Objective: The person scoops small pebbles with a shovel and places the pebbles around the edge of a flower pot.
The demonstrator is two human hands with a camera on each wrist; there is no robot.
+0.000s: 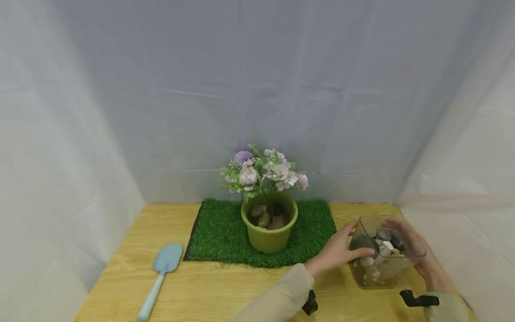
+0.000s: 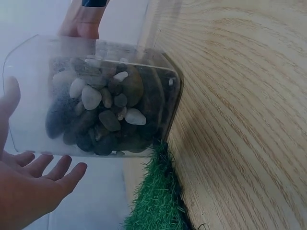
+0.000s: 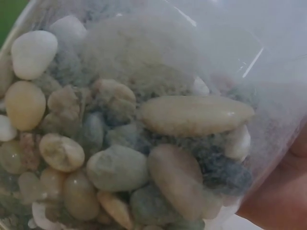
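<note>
A clear plastic container [image 1: 387, 257] of pebbles [image 1: 382, 246] sat at the right end of the wooden tabletop [image 1: 225, 290], just beside the right edge of a green grass mat [image 1: 217, 232]. It stood between the two hands.

The left hand [image 1: 335, 252] lay against the container's left wall, fingers [image 1: 362, 252] extended and only slightly bent, thumb up near the rim. In the left wrist view the same hand [image 2: 29, 187] was spread open, its fingertips just beside the container's [image 2: 91, 96] wall; whether they pressed on it could not be told there. The fingers did not wrap round the container.

The right hand [image 1: 418, 255] was at the container's far right side, seen partly through the clear wall, fingers laid along it toward the rim. In the right wrist view only a patch of that hand [image 3: 283, 191] showed at the lower right, behind the plastic; how firmly it held could not be told.

The pebbles [image 3: 124, 143] were mixed: white, tan, grey and dark, rounded, heaped in the lower part of the container.

At the middle of the mat stood a green flower pot [image 1: 268, 228] with pale pink and purple artificial flowers [image 1: 263, 172] and a few larger stones [image 1: 265, 217] inside it. A light blue trowel [image 1: 160, 277] lay on the tabletop left of the mat, well apart from both hands, blade away from the person. White cloth [image 1: 257, 89] hung behind and to both sides.
</note>
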